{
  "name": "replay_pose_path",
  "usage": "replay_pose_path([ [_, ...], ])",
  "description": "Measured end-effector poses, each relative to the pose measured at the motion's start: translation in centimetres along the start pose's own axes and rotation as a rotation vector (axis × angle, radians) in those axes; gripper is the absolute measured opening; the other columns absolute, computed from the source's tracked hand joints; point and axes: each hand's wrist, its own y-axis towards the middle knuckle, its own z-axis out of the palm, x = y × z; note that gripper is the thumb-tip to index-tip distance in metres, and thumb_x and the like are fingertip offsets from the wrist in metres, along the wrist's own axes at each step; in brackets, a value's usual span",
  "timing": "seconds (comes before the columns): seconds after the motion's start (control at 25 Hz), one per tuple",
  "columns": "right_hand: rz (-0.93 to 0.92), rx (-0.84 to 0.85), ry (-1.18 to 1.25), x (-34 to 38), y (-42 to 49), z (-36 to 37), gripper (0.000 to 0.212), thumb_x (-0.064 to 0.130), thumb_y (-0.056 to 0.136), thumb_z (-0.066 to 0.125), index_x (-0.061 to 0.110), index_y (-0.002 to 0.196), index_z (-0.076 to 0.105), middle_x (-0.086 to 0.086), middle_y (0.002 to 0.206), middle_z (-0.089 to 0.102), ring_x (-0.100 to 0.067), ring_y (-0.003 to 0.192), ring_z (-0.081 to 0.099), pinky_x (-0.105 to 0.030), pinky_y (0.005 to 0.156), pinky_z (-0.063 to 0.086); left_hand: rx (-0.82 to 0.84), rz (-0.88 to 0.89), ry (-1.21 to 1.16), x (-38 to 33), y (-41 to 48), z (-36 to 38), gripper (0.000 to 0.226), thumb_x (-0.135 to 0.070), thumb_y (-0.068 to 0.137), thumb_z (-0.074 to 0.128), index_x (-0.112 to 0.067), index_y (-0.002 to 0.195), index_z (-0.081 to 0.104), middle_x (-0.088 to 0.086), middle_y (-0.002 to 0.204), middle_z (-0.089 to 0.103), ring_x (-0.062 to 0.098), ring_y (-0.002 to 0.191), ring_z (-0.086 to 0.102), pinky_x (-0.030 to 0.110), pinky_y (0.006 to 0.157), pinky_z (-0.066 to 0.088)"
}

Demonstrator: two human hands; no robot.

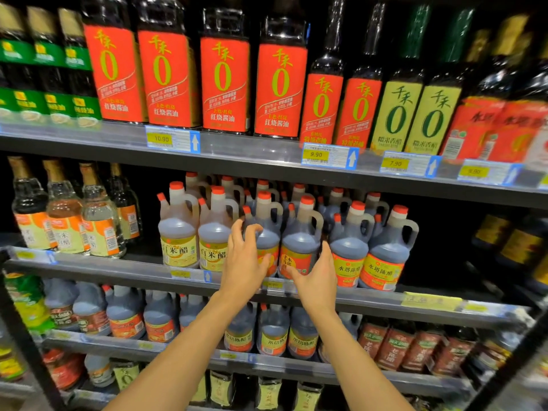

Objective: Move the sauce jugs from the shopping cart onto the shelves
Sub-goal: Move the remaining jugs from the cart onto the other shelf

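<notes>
Reaching forward with both bare arms to the grey metal middle shelf point(133, 266), into a row of plastic jugs filled with dark liquid. Left hand point(243, 262) in front of a translucent plastic sauce jug with a red cap, a side handle and an orange-red label point(271, 238) — fingers bent like a claw over its shoulder, thumb across the label. Not possible to tell whether really gripping or only touching. Right hand point(315, 281) spread and relaxed, index finger laid against the label of the neighbouring jug point(299, 247) of the same kind, thumb pointing up in the gap at its right side. Both jugs upright and side by side at the front edge of the middle shelf, with more jugs of the same kind point(382, 250) to the right and further rows behind. Just beside them on the left, two similar jugs with yellow labels point(179, 235). On the shelf above, tall dark bottles with red labels point(224, 84) — under them, yellow price tags point(315, 155). On the shelf below, more grey jugs point(124, 314).
</notes>
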Motion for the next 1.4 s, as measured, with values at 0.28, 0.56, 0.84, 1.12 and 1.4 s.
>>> replay_pose_path([
  [0.28,-0.042,0.096,-0.223,3.3,-2.2,-3.4,0.101,0.056,0.069,0.081,0.019,0.148,0.031,-0.002,0.148,0.044,-0.026,0.134,0.047,-0.047,0.102,0.049,0.166,0.106,0.161,1.2,-0.2,-4.7,0.066,-0.04,0.087,0.068,-0.019,0.141,0.036,0.008,0.146,0.03,0.029,0.131,0.043,0.039,0.094,0.051],
  [0.56,-0.23,0.101,-0.856,8.7,-4.6,-8.4,0.109,0.064,0.074,0.072,0.024,0.156,0.013,-0.009,0.163,0.014,-0.03,0.15,0.016,-0.058,0.117,0.024,0.311,0.286,0.579,-0.7,0.2,-12.5,0.08,-0.063,0.083,0.059,-0.02,0.145,0.032,0.01,0.138,0.044,0.032,0.127,0.042,0.047,0.097,0.043],
  [0.84,-0.174,0.118,-0.91,9.3,-5.8,-11.5,0.117,0.066,0.071,0.072,0.028,0.157,0.004,-0.005,0.166,-0.003,-0.029,0.153,-0.002,-0.061,0.12,0.007,0.357,0.298,0.62,-3.9,-1.2,-14.0,0.083,-0.063,0.085,0.056,-0.017,0.146,0.027,0.013,0.14,0.039,0.035,0.129,0.04,0.048,0.099,0.04],
  [1.12,-0.197,0.179,-0.771,9.1,-1.6,-12.1,0.106,0.064,0.074,0.071,0.021,0.155,0.018,-0.007,0.162,0.02,-0.029,0.149,0.017,-0.056,0.119,0.016,0.287,0.247,0.648,-4.2,1.8,-12.0,0.084,-0.059,0.085,0.06,-0.016,0.147,0.024,0.012,0.138,0.039,0.033,0.127,0.04,0.049,0.101,0.039],
  [1.4,-0.398,0.154,-0.778,10.6,3.8,-9.2,0.057,0.032,0.084,0.069,0.007,0.13,0.046,-0.015,0.129,0.051,-0.033,0.123,0.044,-0.039,0.1,0.04,0.189,0.238,0.729,-5.3,6.0,-8.8,0.058,-0.051,0.091,0.056,-0.01,0.13,0.043,0.012,0.126,0.054,0.03,0.118,0.048,0.038,0.098,0.038],
])
